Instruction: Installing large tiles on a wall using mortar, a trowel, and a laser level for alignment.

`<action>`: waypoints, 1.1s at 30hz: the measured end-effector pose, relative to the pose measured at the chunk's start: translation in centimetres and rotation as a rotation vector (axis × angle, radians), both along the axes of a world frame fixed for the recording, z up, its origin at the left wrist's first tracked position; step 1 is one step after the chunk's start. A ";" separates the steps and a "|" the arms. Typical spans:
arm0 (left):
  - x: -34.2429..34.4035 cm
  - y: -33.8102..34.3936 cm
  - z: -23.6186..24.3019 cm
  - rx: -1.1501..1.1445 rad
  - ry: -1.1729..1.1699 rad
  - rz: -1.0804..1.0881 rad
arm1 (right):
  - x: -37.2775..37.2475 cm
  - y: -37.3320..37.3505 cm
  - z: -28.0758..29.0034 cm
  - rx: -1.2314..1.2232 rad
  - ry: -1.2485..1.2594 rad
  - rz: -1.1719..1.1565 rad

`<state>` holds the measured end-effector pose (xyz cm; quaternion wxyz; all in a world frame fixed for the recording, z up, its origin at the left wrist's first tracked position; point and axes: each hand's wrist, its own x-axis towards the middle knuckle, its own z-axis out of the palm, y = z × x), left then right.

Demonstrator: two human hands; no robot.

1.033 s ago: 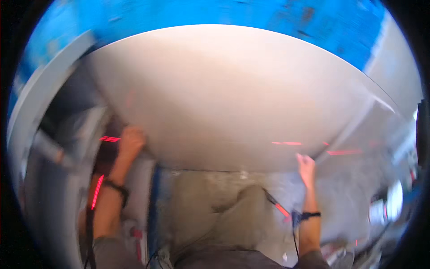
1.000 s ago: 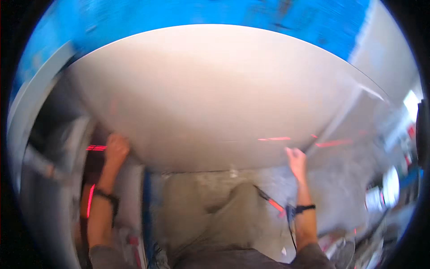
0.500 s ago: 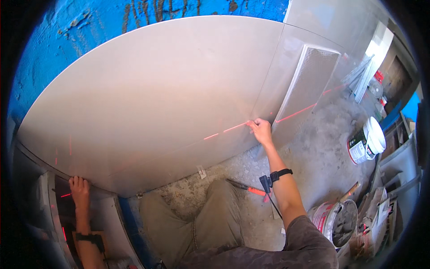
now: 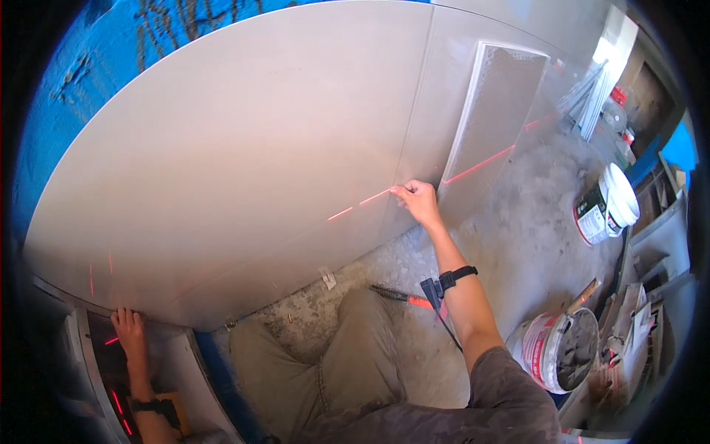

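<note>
A large beige panel point(image 4: 266, 133) stands against the blue wall point(image 4: 74, 89), crossed low down by broken red laser lines point(image 4: 377, 196). At its lower left, my left hand point(image 4: 131, 333) has fingers slightly apart, touching the edge near a narrow recessed compartment point(image 4: 103, 355). On the panel's right part, my right hand point(image 4: 418, 200) is pinched at the laser line beside a vertical seam, holding something too small to make out, if anything. Right of it a smaller board with a white rim point(image 4: 495, 103) leans on the neighbouring panel. Black straps are round both forearms.
An orange-handled tool point(image 4: 420, 302) lies beside my knees. At the right stand a white bucket point(image 4: 614, 207) and a bucket of grey mortar point(image 4: 551, 348) with a wooden handle. Scrap boards point(image 4: 632, 318) fill the right side; white strips point(image 4: 592, 96) lean behind on the dusty floor point(image 4: 532, 229).
The view has swung rightward since a second ago, showing the buckets and leaning board better. Since half a second ago my right hand has shifted slightly up and left; both hands remain at the panel.
</note>
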<state>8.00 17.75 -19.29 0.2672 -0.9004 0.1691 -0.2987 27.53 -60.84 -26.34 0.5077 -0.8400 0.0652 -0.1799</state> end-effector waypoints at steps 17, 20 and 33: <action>-0.6 1.0 0.0 0.042 0.029 0.088 | -0.7 4.8 -14.5 0.850 0.205 -0.210; 0.1 -1.0 0.9 0.061 0.022 0.052 | -1.7 5.3 -23.7 1.257 0.258 -0.442; -1.9 -1.0 1.9 0.043 0.079 0.131 | -1.8 11.6 -29.4 1.387 0.288 -0.334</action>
